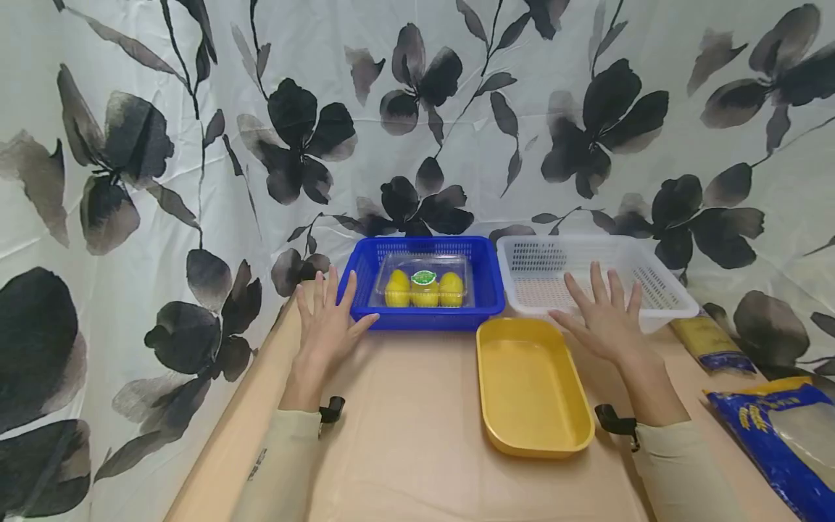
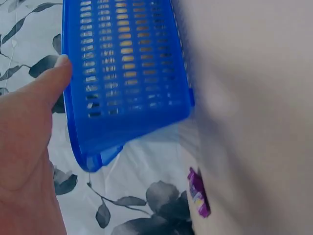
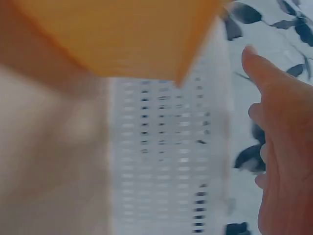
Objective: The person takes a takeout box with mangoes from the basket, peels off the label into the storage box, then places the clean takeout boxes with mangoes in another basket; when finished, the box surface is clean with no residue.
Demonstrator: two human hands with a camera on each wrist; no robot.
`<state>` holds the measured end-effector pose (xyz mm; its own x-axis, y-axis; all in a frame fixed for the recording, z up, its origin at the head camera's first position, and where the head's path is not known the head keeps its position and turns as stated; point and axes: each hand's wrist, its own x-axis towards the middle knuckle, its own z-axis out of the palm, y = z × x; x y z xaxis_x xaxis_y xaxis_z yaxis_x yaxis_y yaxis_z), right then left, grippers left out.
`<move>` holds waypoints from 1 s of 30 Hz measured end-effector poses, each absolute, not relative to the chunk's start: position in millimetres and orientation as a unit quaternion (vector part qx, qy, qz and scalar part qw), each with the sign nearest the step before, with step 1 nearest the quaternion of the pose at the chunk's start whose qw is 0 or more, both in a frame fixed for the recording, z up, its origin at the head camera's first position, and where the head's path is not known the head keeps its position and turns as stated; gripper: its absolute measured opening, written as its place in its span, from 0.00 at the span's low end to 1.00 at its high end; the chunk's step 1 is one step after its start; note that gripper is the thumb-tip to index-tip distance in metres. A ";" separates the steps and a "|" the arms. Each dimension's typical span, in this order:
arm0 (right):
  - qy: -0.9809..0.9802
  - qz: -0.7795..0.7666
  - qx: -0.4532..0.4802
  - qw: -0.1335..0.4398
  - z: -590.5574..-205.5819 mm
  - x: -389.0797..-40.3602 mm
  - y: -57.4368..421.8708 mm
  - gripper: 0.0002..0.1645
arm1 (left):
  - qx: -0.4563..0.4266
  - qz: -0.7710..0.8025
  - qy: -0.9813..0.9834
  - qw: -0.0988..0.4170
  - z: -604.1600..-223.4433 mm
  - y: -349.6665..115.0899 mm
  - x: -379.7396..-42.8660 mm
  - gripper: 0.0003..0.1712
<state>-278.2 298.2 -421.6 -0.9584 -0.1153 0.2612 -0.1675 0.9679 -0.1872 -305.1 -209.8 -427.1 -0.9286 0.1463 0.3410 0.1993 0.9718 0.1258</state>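
My left hand [image 1: 326,322], fingers spread, is at the front left corner of a blue plastic basket [image 1: 424,320]. Inside that basket sits a clear lidded box [image 1: 459,264] with yellow fruits [image 1: 451,290] and a green label. The left wrist view shows the slotted basket side [image 2: 132,129] beside my thumb. My right hand [image 1: 607,326] has its fingers spread too and overlaps the front of a white slotted basket [image 1: 668,297]. A yellow rectangular tray [image 1: 538,391] lies just left of it. Neither hand holds anything.
At the right lie a yellowish packet [image 1: 711,341] and a blue bag [image 1: 776,442] with a transparent panel. A small purple wrapper [image 2: 198,192] shows in the left wrist view. Floral cloth [image 1: 496,167] hangs behind the baskets, over the back of the pale tabletop [image 1: 404,435].
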 end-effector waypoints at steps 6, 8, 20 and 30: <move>-0.965 0.125 0.127 0.192 -371.9 -280.5 283.3 0.54 | -0.077 -0.190 -0.967 0.153 -426.3 -233.4 -313.1 0.52; -0.957 0.168 0.149 0.184 -350.5 -284.9 272.1 0.54 | -0.087 -0.254 -0.952 0.145 -426.5 -242.8 -318.3 0.49; -0.878 0.441 0.177 0.054 -315.6 -349.7 177.2 0.45 | -0.201 -0.516 -0.824 0.118 -441.2 -276.0 -341.4 0.27; -0.850 0.510 0.097 -0.092 -379.8 -389.8 122.1 0.45 | -0.130 -0.603 -0.787 -0.012 -450.2 -275.8 -339.3 0.30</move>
<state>-389.8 122.1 -379.8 -0.9641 -0.2592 -0.0576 -0.0714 0.4618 -0.8841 -339.3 -275.8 -450.2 -0.9658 0.2193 0.1384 0.1906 0.2389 0.9521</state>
